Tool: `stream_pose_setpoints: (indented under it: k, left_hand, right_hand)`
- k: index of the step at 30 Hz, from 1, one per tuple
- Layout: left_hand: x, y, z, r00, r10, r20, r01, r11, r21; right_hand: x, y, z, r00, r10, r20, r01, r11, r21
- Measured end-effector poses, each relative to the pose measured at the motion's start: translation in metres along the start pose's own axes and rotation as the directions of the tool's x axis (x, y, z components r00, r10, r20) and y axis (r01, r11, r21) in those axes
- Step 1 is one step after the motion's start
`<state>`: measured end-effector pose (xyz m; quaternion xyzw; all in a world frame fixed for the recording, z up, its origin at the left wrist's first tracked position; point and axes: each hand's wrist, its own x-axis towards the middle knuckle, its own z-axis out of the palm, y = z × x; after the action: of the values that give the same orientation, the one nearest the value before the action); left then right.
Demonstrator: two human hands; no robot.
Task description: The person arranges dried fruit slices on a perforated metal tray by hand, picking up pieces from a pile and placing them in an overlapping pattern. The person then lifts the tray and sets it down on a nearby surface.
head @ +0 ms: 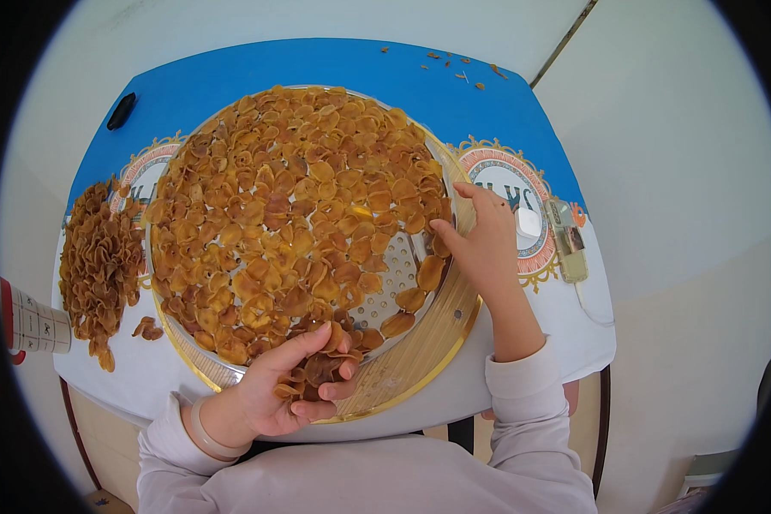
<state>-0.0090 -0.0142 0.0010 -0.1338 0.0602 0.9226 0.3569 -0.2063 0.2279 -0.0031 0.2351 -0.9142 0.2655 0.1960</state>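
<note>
A round perforated metal tray (393, 273) is largely covered by thin, brown-orange dried slices (321, 171), many overlapping. Its bare, holed bottom shows at the lower right. My left hand (289, 382), palm up at the tray's near edge, holds a loose bunch of dried slices (321, 368) in its curled fingers. Over the tray's right rim is my right hand (485, 241), thumb and forefinger apart, with nothing visible between them. The fingertips are close to slices along the rim; whether they touch cannot be told. A round wooden board (392, 384) with a gold edge lies under the tray.
Left of the tray rises a heap of dried slices (99, 263), beside a patterned cup (38, 321). A black case (122, 111) lies at the far left. To the right are a white case (528, 223) and a phone in a clear cover (568, 247). Scraps (466, 61) lie far right.
</note>
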Motion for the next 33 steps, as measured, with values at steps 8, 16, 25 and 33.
stream_pose_setpoints:
  k: [8, 16, 25, 33]
  left_hand:
    - [-0.001, 0.0, 0.0, 1.0, -0.001, -0.001, 0.001, 1.0, -0.004]
    - [0.0, 0.0, -0.001, 1.0, -0.005, 0.007, 0.005, 1.0, -0.008]
    - [-0.002, 0.0, 0.002, 1.0, -0.006, 0.009, 0.006, 1.0, 0.019]
    - [0.0, -0.003, 0.003, 0.999, -0.017, -0.046, 0.02, 0.997, 0.071]
  right_hand:
    - [0.0, -0.002, 0.002, 0.998, -0.06, -0.015, 0.06, 0.997, -0.052]
    - [0.0, 0.001, 0.0, 0.999, -0.025, -0.045, 0.023, 0.998, -0.055]
    - [-0.001, -0.015, -0.008, 0.983, -0.113, -0.144, 0.142, 0.967, 0.21]
    - [-0.032, -0.069, -0.022, 0.823, -0.502, 0.264, 0.091, 0.576, 0.812]
